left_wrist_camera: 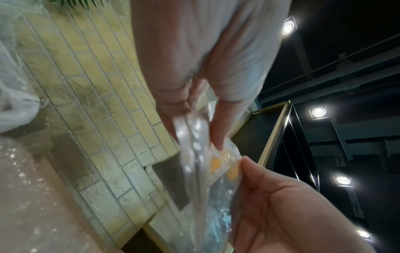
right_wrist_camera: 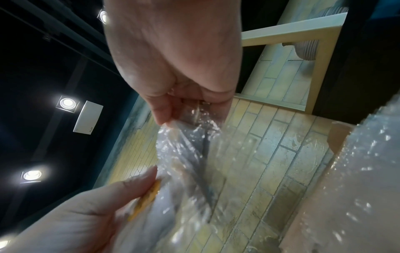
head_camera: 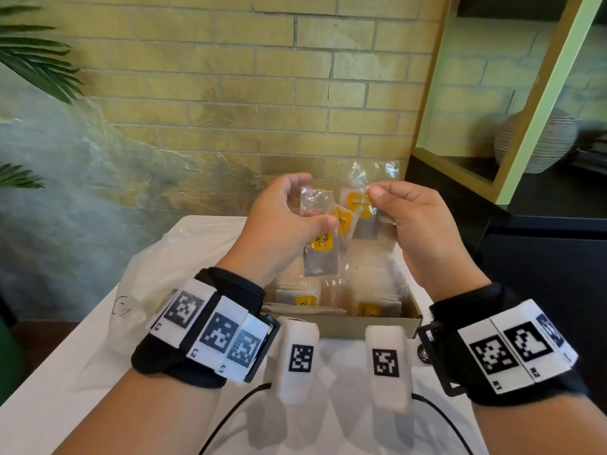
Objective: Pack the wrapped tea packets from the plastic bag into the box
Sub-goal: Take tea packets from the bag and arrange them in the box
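Both my hands are raised over an open cardboard box (head_camera: pixel 361 326) that holds several wrapped tea packets (head_camera: pixel 305 298). Between them hangs a small clear plastic bag (head_camera: pixel 371 178) with a few yellow-labelled tea packets (head_camera: pixel 322 254) showing through it. My left hand (head_camera: pixel 315 205) pinches the bag's left side, its thumb pressed on a packet. At the top right edge my right hand (head_camera: pixel 381 205) pinches the bag. In the left wrist view the left hand (left_wrist_camera: pixel 194 135) grips the crinkled bag (left_wrist_camera: pixel 194 171). The right wrist view shows the right hand (right_wrist_camera: pixel 188 113) gripping the bag (right_wrist_camera: pixel 190 154).
The box stands on a white table (head_camera: pixel 65 372). A large whitish plastic bag (head_camera: pixel 157 257) lies left of the box. Behind is a brick wall (head_camera: pixel 230 93). A shelf with a ribbed vase (head_camera: pixel 535 139) stands at the right, plant leaves (head_camera: pixel 39 60) at the far left.
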The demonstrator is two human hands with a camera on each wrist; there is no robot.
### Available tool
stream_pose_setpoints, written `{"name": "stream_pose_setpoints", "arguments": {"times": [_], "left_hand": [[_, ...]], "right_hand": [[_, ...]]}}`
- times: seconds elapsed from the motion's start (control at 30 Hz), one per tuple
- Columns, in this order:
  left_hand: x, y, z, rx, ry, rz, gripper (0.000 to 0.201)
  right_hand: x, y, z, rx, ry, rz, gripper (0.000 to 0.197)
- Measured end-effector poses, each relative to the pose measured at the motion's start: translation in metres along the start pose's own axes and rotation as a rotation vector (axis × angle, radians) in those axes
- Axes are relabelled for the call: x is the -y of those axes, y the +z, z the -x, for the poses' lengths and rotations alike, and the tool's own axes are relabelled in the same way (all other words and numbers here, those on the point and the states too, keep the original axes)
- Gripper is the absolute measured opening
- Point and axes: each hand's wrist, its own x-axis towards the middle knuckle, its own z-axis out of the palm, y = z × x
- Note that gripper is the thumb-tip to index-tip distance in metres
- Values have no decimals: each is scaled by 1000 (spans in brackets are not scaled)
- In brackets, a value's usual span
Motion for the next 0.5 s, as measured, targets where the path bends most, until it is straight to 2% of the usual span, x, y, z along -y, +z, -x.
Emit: {"name": "stream_pose_setpoints", "arguments": {"times": [0.13,0.2,0.37,0.5], "left_hand": [[0,-2,1,76,-29,-98,9],[1,-1,0,69,-18,-130,11],[0,-2,-2,39,-8,-37,24],[3,-3,-3,14,11,-6,24]], "right_hand": [[0,3,2,29,-21,-48,27],[0,4,1,23,-16,-48,26],[-6,2,-2,-46,-17,86,15],[-9,1,-4,-80,-45,164,12]]}}
